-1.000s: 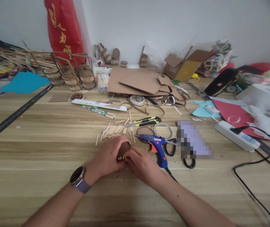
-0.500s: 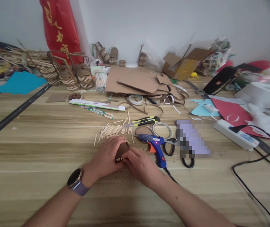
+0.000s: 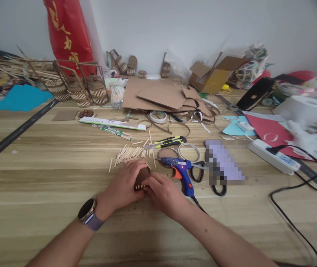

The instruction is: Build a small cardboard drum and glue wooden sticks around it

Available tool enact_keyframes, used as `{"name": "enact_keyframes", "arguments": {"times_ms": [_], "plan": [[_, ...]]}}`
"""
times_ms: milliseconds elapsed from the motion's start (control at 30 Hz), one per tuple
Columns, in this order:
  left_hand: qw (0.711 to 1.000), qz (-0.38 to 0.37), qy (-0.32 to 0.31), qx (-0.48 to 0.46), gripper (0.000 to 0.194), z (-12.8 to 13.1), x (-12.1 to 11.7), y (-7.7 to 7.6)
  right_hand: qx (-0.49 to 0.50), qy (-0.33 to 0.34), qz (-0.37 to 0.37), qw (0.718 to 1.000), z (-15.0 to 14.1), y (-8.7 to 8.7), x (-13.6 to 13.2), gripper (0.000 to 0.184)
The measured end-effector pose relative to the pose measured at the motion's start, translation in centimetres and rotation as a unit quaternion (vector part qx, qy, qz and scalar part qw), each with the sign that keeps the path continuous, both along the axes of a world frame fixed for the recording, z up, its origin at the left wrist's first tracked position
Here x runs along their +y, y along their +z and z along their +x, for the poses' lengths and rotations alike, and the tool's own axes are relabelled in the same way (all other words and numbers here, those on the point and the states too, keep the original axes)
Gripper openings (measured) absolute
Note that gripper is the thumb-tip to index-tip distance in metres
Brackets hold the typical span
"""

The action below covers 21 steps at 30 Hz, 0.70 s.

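At the far left, blue paper (image 3: pixel 22 98) lies on the table (image 3: pixel 47 178), with small handled baskets (image 3: pixel 80 93) standing to its right. Nearer the person, a smartwatch (image 3: pixel 86 210) with a purple band sits on the left wrist.

The left hand (image 3: pixel 123 181) is partly closed, its fingers curved over the far side of a small brown cardboard piece (image 3: pixel 142 178) and its thumb side low against it, so the piece is gripped in the curl of the hand. Just beyond this hand lies a loose pile of short wooden sticks (image 3: pixel 129 152).

The cardboard piece is between the two hands, touching both, with a row of short light stick ends (image 3: pixel 139 187) along its near edge. To its right, the right hand (image 3: pixel 162 191) is mostly closed, thumb and fingertips pinched together at the piece's right edge; whether a stick is between them is hidden.

Beyond the hands lies a yellow-and-black utility knife (image 3: pixel 169 142). Just right of the right hand, a blue glue gun (image 3: pixel 184 174) with an orange trigger lies on its side, its red light lit. A tape roll (image 3: pixel 197 150) and black scissor handles (image 3: pixel 219 193) are beside it, and a white power strip (image 3: pixel 272 157) lies farther right.
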<state>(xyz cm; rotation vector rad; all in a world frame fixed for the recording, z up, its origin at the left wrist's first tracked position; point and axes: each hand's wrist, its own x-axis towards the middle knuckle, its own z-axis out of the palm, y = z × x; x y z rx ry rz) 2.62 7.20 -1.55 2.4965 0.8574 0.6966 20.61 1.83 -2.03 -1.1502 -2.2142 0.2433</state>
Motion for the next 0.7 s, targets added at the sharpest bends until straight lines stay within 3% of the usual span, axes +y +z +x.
{"name": "enact_keyframes", "arguments": {"times_ms": [300, 500, 600, 700], "plan": [[1.000, -0.008, -0.006, -0.005, 0.064, 0.0, 0.1, -0.1, -0.017, -0.009, 0.010, 1.000, -0.1, 0.3, -0.2, 0.014], [1.000, 0.002, -0.006, -0.001, 0.059, -0.1, 0.1, 0.0, -0.023, -0.033, 0.040, 0.998, 0.8, 2.4, -0.8, 0.021], [1.000, 0.003, 0.005, 0.013, 0.059, -0.1, 0.0, 0.1, -0.058, -0.120, 0.027, 0.991, 2.5, 4.3, -1.0, 0.022], [1.000, 0.007, 0.011, 0.025, 0.059, 0.0, 0.0, 0.1, -0.176, -0.271, -0.066, 0.944, 4.6, 5.9, -1.2, 0.026]]}}
